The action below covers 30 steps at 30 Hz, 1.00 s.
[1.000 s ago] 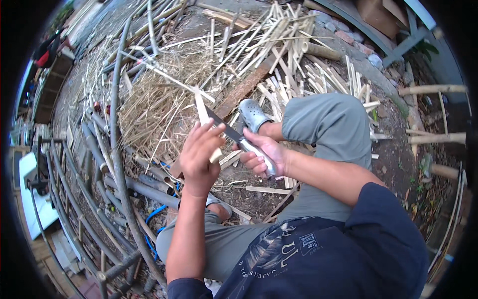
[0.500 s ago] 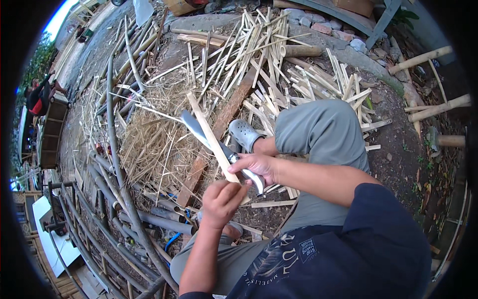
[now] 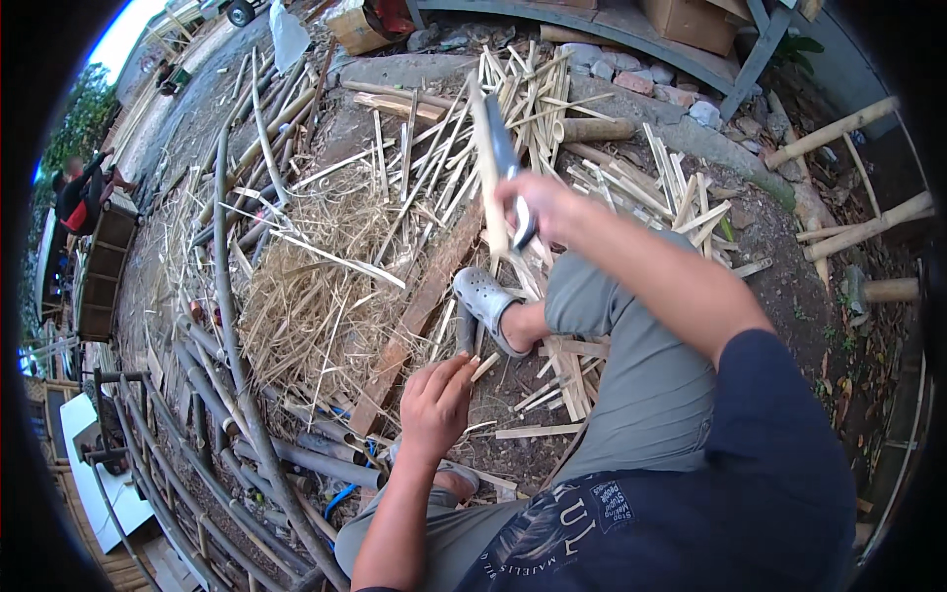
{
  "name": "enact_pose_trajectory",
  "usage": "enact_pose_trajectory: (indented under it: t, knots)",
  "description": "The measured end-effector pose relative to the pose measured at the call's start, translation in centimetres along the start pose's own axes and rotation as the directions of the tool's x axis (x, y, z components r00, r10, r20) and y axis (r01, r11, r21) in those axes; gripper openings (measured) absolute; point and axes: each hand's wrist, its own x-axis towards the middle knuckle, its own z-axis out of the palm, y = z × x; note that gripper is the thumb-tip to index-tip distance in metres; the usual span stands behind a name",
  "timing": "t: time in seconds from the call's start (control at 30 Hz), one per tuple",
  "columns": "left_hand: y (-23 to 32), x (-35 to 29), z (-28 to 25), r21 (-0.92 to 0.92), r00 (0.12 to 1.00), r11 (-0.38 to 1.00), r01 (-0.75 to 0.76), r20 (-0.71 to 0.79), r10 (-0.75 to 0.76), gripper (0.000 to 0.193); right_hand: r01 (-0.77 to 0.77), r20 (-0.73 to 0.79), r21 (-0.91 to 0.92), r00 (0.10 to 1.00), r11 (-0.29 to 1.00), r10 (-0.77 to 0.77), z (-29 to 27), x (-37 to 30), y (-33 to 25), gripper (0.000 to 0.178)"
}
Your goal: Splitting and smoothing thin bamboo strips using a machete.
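Bare dirt ground [image 3: 769,257] spreads under the seated person, strewn with split bamboo strips [image 3: 552,128] and a heap of pale shavings [image 3: 316,286]; dark bamboo poles [image 3: 247,434] lie at the left, and a long wooden plank [image 3: 419,311] runs diagonally beneath the litter. Raised well up and forward, the right hand [image 3: 543,202] is clenched around both a knife [image 3: 505,163] and a pale bamboo strip [image 3: 488,168], the forearm stretching out from the dark blue sleeve. Both are blurred; the grey blade lies close along the strip. Strip and knife stand nearly upright in the picture, their long axes running from the fist toward the top edge, tilted slightly left. Lower down, the left hand [image 3: 434,400] hangs free with fingers loosely curled, gripping nothing, well apart from the right. Between the two hands sits a foot in a grey clog [image 3: 483,296], on the dirt beside short offcuts.
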Motion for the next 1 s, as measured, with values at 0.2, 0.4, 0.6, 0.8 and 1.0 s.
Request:
enact_pose_trajectory:
  t: [0.2, 0.4, 0.6, 0.8, 1.0]
  knots:
    - [0.0, -0.4, -0.4, -0.046, 0.997, 0.997, 0.060, 0.055, -0.057, 0.027, 0.261, -0.524, -0.031, 0.818, 0.965, -0.238, -2.4, 6.2, -3.2, 0.012]
    - [-0.7, -0.6, 0.5, -0.080, 0.955, 0.982, 0.170, 0.258, -0.144, 0.024, 0.033, -0.147, 0.347, 0.989, 0.937, 0.019, 0.4, -0.4, 2.6, 0.006]
    - [-1.4, -2.8, 1.7, 0.076, 0.658, 0.910, 0.409, 0.667, -0.351, 0.046, -0.319, 0.312, 0.266, 0.921, 0.910, 0.232, 5.1, -11.3, 0.2, 0.012]
    - [-3.3, -5.1, 3.3, 0.139, 0.524, 0.838, 0.528, 0.724, -0.450, 0.046, -0.577, 0.456, 0.191, 0.768, 0.794, 0.449, 8.2, -14.4, 3.6, 0.022]
    - [-3.3, -5.1, 3.5, 0.133, 0.383, 0.710, 0.691, 0.766, -0.517, 0.026, -0.741, 0.459, -0.006, 0.594, 0.671, 0.661, 8.7, -15.7, 6.8, 0.011]
